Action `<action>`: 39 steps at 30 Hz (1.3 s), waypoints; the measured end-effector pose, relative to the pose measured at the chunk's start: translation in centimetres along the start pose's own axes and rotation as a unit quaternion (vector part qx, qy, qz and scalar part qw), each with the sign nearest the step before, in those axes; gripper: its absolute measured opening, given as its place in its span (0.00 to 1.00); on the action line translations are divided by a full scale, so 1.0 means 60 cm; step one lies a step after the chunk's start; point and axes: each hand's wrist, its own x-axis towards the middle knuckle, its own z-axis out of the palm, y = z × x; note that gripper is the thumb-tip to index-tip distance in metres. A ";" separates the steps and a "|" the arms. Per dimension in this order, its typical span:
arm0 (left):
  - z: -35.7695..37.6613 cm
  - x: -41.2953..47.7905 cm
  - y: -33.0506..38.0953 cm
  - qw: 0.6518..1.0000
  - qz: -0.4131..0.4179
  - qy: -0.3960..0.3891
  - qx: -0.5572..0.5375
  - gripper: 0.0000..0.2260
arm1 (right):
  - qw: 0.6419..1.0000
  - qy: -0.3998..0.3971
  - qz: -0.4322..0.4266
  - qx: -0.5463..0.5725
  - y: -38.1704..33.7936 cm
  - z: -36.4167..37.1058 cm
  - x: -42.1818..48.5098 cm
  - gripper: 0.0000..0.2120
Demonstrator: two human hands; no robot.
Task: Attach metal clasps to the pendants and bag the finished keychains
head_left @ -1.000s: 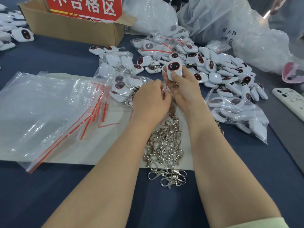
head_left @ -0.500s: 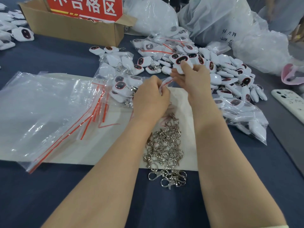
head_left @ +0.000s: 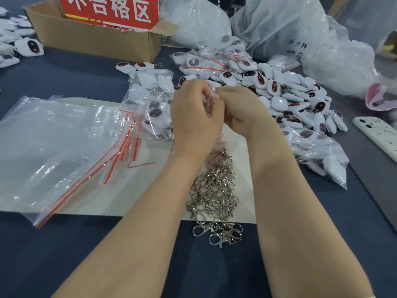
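Red sign (head_left: 111, 9) in the one cardboard box (head_left: 96, 43) says 不合格区. My left hand (head_left: 193, 117) and right hand (head_left: 242, 110) both pinch one small clear bag (head_left: 210, 100), past the clasp pile (head_left: 214, 190); pendants (head_left: 290, 97) heaped right.

Empty zip bags (head_left: 60, 147) lie left, metal clasps (head_left: 214, 190) in the middle, loose pendants (head_left: 290, 95) right, cardboard box (head_left: 94, 37) behind, phone (head_left: 378, 136) far right.

White pendants (head_left: 277, 103), dark red-rimmed faces; silver clasps (head_left: 214, 190); red-striped clear bags (head_left: 53, 147); navy table (head_left: 64, 76).
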 end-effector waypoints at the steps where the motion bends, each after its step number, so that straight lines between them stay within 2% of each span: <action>1: 0.001 -0.001 0.001 1.000 0.014 -0.001 0.011 0.06 | 0.999 -0.020 0.010 0.047 -0.001 -0.002 0.000 0.16; 3: 0.002 -0.004 0.003 0.999 0.030 -0.002 0.028 0.04 | 0.991 -0.067 0.031 0.108 -0.001 0.000 -0.004 0.16; 6: 0.001 -0.007 0.007 0.999 0.029 -0.003 0.028 0.04 | 0.984 -0.112 0.050 0.128 0.013 0.007 -0.009 0.22; 10: 0.000 -0.005 0.008 1.000 0.026 0.002 0.011 0.04 | 0.972 -0.145 0.082 0.166 0.026 0.015 -0.005 0.15; 12: 0.001 -0.005 0.005 1.000 0.026 0.005 0.012 0.04 | 0.974 -0.135 0.078 0.163 0.025 0.017 -0.003 0.15; 14: 0.003 -0.007 -0.002 0.999 0.024 0.000 0.023 0.04 | 0.986 -0.113 0.058 0.112 0.021 0.013 -0.003 0.16; 16: 0.006 -0.008 -0.011 0.999 0.015 -0.012 0.036 0.04 | 0.997 -0.067 0.035 0.008 0.009 0.005 -0.004 0.16; 19: 0.010 -0.009 -0.026 0.994 -0.005 -0.064 0.091 0.04 | 0.987 0.053 0.016 -0.153 -0.001 -0.018 0.010 0.13; 20: 0.012 -0.010 -0.030 0.989 -0.001 -0.086 0.122 0.05 | 0.967 0.110 0.000 -0.228 0.002 -0.026 0.017 0.11; 22: 0.013 -0.012 -0.034 0.978 0.018 -0.118 0.174 0.05 | 0.883 0.223 -0.043 -0.410 0.020 -0.042 0.028 0.11; 23: 0.012 -0.013 -0.035 0.973 0.027 -0.126 0.192 0.05 | 0.842 0.252 -0.049 -0.475 0.033 -0.048 0.028 0.11; 24: 0.012 -0.013 -0.036 0.969 0.035 -0.132 0.206 0.05 | 0.817 0.256 -0.033 -0.516 0.047 -0.050 0.028 0.13; 26: 0.011 -0.013 -0.037 0.965 0.044 -0.135 0.222 0.04 | 0.814 0.231 0.029 -0.532 0.066 -0.052 0.026 0.18; 28: 0.012 -0.013 -0.038 0.964 0.046 -0.132 0.227 0.04 | 0.818 0.222 0.055 -0.528 0.075 -0.053 0.029 0.21; 35: 0.011 -0.013 -0.037 0.960 0.048 -0.137 0.239 0.07 | 0.801 0.240 0.081 -0.542 0.092 -0.052 0.044 0.31; 39: 0.011 -0.013 -0.036 0.958 0.047 -0.143 0.243 0.06 | 0.802 0.269 0.068 -0.529 0.097 -0.050 0.047 0.34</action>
